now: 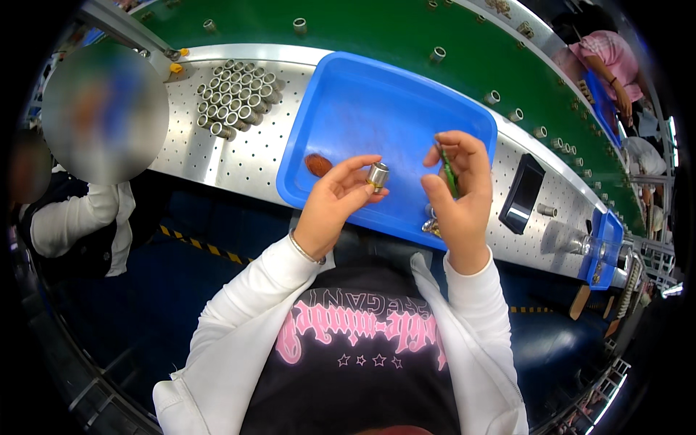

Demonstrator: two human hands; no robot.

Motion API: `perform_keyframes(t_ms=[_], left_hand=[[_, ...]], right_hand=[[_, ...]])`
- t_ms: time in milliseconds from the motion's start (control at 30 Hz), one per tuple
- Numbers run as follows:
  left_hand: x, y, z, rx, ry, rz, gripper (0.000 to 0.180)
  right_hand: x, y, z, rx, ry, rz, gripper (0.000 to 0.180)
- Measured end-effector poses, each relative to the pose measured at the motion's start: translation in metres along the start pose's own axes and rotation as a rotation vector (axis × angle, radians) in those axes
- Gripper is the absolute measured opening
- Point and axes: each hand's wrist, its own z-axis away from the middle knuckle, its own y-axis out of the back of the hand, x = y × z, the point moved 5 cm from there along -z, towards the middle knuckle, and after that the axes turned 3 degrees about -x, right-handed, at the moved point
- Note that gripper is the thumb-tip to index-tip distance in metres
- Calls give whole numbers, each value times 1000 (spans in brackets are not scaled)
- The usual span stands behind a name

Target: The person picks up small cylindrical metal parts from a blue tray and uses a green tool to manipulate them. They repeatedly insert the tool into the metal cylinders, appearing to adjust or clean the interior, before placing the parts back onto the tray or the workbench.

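Observation:
Over the near half of a blue plastic tray [391,90], my left hand [326,210] pinches a short, shiny metal cylindrical fitting [378,174] between thumb and fingers. A yellowish edge shows at the fitting's lower end. To its right, my right hand [467,206] is raised and closed around a slim green tool [449,174]; its exact kind is unclear. A reddish-brown round piece [317,165] lies in the tray beside my left hand. Several small shiny parts [432,227] sit at the tray's near edge, partly hidden by my right hand.
Several metal fittings [235,94] stand grouped on the perforated metal bench [279,152]. Behind runs a green conveyor [362,32] carrying spaced fittings. On the right are a black tray [522,194], a single fitting [547,210] and a small blue bin [609,239]. A person sits at left.

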Motion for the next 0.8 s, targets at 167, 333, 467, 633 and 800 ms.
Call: perform_keyframes(t_ms=[167, 333, 467, 633, 800], left_hand=[[1, 5, -3, 41, 36, 87, 42], [1, 9, -1, 39, 0, 113, 41], [1, 7, -5, -27, -9, 62, 39], [-7, 2, 0, -127, -3, -33, 39], [-10, -5, -3, -185, -20, -44, 39]], right_hand=[[25, -3, 13, -192, -163, 313, 21], [35, -10, 19, -185, -202, 363, 27], [42, -8, 26, -162, -231, 323, 34], [37, -16, 30, -136, -181, 275, 37], [44, -14, 32, -95, -208, 195, 32]])
